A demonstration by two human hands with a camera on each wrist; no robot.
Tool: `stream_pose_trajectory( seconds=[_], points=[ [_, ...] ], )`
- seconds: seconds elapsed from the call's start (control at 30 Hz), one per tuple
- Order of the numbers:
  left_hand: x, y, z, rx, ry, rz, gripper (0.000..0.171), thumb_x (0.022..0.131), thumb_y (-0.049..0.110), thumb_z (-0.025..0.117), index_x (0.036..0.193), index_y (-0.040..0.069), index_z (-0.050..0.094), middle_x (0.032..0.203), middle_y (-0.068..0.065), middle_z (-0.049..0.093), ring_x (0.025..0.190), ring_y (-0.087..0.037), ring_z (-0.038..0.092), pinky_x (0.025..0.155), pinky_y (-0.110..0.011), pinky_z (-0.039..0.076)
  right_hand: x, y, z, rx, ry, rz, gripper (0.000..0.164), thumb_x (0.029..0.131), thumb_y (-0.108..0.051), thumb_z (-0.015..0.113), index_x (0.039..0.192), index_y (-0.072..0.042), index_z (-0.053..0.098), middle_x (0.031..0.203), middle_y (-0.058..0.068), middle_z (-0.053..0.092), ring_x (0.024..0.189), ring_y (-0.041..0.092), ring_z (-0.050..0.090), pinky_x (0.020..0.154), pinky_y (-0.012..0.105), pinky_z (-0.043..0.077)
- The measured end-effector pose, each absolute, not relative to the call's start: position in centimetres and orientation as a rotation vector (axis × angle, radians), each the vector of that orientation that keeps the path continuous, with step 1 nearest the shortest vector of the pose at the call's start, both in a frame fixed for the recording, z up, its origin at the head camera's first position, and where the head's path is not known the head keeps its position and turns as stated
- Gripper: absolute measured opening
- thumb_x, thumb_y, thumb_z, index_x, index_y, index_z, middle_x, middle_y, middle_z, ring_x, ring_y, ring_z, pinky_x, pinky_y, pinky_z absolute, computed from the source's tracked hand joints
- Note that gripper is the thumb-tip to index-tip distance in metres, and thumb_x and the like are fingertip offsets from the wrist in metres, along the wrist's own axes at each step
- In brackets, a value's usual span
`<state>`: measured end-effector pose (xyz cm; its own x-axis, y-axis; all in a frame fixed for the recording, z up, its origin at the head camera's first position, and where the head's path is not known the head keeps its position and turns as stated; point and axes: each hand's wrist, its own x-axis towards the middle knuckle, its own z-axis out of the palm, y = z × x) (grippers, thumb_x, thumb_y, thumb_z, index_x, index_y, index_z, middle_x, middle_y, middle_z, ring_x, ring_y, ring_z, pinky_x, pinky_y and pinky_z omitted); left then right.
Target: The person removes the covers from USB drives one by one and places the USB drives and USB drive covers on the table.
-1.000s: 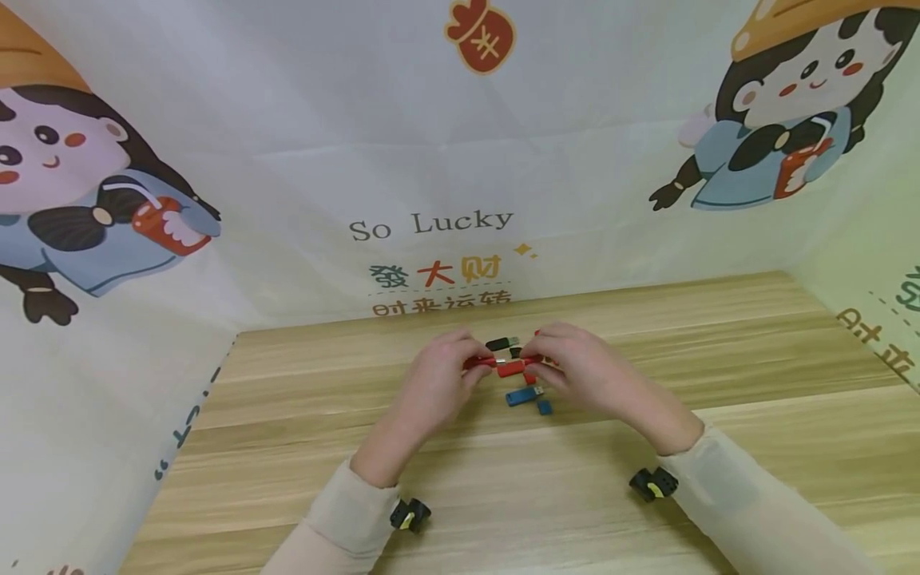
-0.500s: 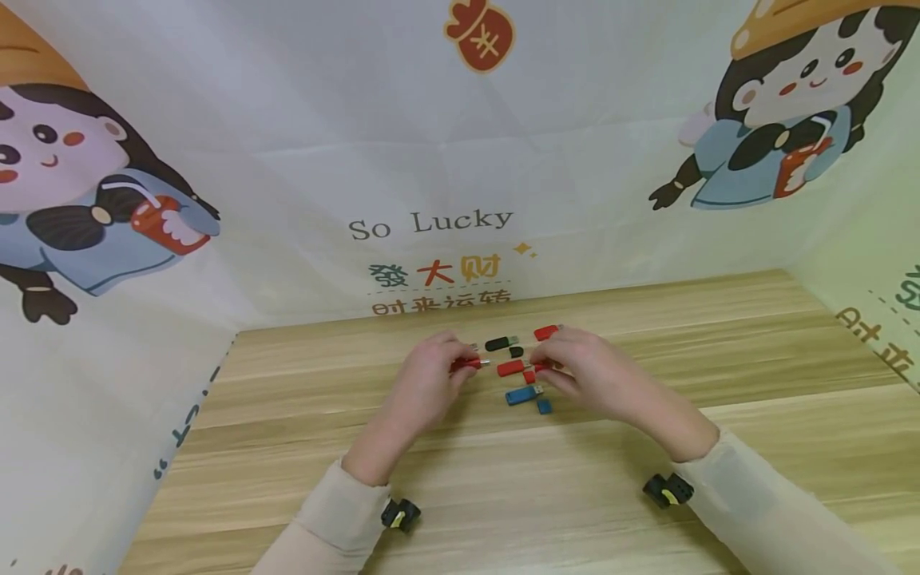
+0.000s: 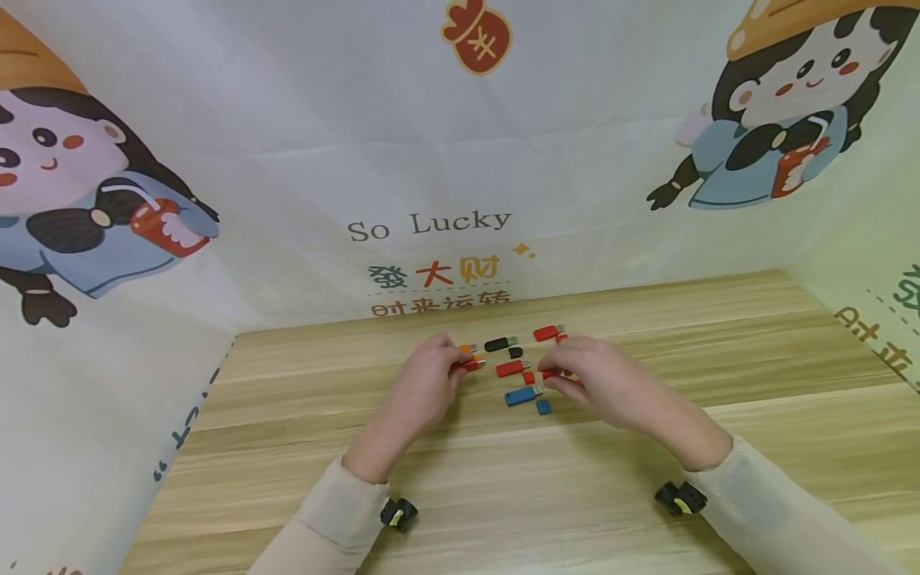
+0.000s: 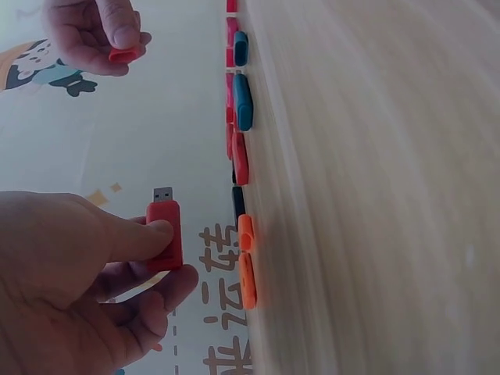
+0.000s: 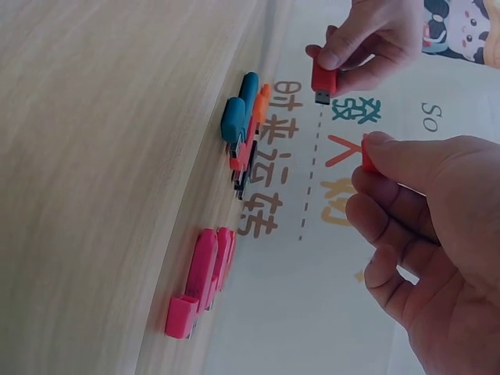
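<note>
My left hand (image 3: 429, 379) pinches a red USB flash drive (image 4: 166, 234) between thumb and fingers, its metal plug bare and pointing toward the right hand. Across from it, my right hand (image 3: 604, 375) pinches a small red cap (image 5: 368, 158) at its fingertips. Both pieces are held above the table, apart from each other. On the table between the hands lie a black flash drive (image 3: 497, 344) with a black cap (image 3: 515, 352), a red flash drive (image 3: 510, 368) with a red cap (image 3: 529, 377), and a blue flash drive (image 3: 521, 396) with a blue cap (image 3: 543, 407).
Partly behind the left hand is an orange flash drive (image 3: 468, 348), with its orange cap (image 4: 246, 233) beside it. Beyond the right hand lies another red drive (image 3: 546, 333). The right wrist view shows a pink drive (image 5: 203, 262) and pink cap (image 5: 181, 316). A printed cloth (image 3: 302, 192) borders the wooden table (image 3: 489, 495).
The hands have drawn apart, left hand leftward with the drive, right hand rightward and nearer with the cap. The back red drive and orange drive have come into sight.
</note>
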<state>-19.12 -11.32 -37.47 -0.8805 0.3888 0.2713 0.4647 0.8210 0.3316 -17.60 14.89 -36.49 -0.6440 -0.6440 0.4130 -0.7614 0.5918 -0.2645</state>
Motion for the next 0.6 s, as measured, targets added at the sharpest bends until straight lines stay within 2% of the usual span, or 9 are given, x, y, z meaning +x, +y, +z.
stream_pose_trajectory(
  seconds=[0.13, 0.37, 0.6],
  points=[
    [-19.29, -11.47, -37.69, -0.670, -2.834, -0.583, 0.015, 0.088, 0.003, 0.068, 0.101, 0.006, 0.073, 0.088, 0.000, 0.057, 0.079, -0.013, 0.054, 0.074, -0.028, 0.050, -17.42, 15.07, -36.51, 1.153, -2.556, 0.626, 0.012, 0.087, -0.013, 0.072, 0.099, -0.013, 0.071, 0.092, -0.006, 0.067, 0.083, 0.007, 0.059, 0.072, 0.023, 0.052],
    [-19.78, -11.48, -38.20, -0.620, -2.904, -0.615, 0.013, 0.088, 0.002, 0.068, 0.099, 0.007, 0.068, 0.096, -0.003, 0.065, 0.089, -0.017, 0.059, 0.082, -0.032, 0.051, -16.98, 15.36, -36.42, 1.178, -2.543, 0.622, 0.014, 0.086, -0.012, 0.072, 0.100, -0.011, 0.070, 0.095, -0.005, 0.067, 0.086, 0.008, 0.062, 0.075, 0.025, 0.052],
    [-20.01, -11.41, -38.48, -0.590, -2.961, -0.619, 0.011, 0.088, 0.004, 0.068, 0.098, 0.010, 0.067, 0.095, -0.001, 0.066, 0.089, -0.016, 0.060, 0.081, -0.032, 0.051, -16.69, 15.43, -36.56, 1.209, -2.493, 0.620, 0.015, 0.085, -0.010, 0.074, 0.099, -0.011, 0.070, 0.092, -0.005, 0.067, 0.082, 0.007, 0.061, 0.073, 0.023, 0.052]
  ],
)
